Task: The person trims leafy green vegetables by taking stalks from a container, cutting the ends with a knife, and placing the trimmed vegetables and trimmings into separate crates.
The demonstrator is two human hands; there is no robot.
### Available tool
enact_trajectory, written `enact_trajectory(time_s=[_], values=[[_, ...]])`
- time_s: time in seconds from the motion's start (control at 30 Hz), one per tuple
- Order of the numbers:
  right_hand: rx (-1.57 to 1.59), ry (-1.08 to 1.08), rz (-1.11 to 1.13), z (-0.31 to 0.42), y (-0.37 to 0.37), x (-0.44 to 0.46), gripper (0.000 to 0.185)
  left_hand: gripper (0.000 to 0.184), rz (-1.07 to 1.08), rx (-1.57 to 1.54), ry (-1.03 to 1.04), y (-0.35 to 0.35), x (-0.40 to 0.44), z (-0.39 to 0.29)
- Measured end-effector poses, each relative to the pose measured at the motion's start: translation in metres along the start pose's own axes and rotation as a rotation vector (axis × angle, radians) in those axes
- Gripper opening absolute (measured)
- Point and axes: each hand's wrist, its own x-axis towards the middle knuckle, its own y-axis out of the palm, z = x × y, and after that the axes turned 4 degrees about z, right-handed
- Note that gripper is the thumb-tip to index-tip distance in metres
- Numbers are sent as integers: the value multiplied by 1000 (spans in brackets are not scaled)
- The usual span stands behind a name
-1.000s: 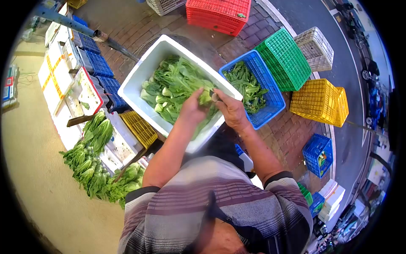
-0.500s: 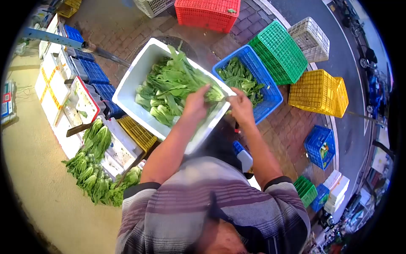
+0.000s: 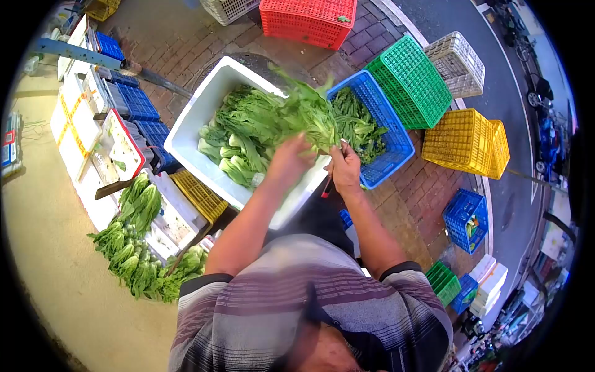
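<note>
A bunch of leafy greens (image 3: 313,121) hangs over the right rim of a white foam box (image 3: 186,133), its leaves pointing up. My right hand (image 3: 344,166) pinches its base, and a small red and black tool (image 3: 326,187) juts out below that hand. Blurred by motion, my left hand (image 3: 292,160) is at the lower left of the bunch; its fingertips cannot be made out. More greens (image 3: 238,127) lie inside the foam box. To the right, a blue crate (image 3: 400,149) holds loose leaves (image 3: 356,127).
Green (image 3: 412,80), yellow (image 3: 458,139) and red (image 3: 307,22) crates stand beyond the blue one. Heads of greens (image 3: 133,260) are piled at the left beside foam boxes. A metal pole (image 3: 80,54) slants in from the upper left.
The bunch has swung upright and its leaves have spread towards the blue crate. My right hand has moved slightly down and left, and my left hand slightly down.
</note>
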Motion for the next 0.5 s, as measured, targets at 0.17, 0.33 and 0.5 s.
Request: enact_trajectory(time_s=[0.17,0.33,0.5], values=[[71,56,11,-7,10,-16,19,59,305,-337,63,3,19,10],[-47,52,-9,9,9,-25,20,51,296,-301,119,2,15,10],[-30,49,11,-1,2,-16,11,51,234,-280,123,-5,20,15]])
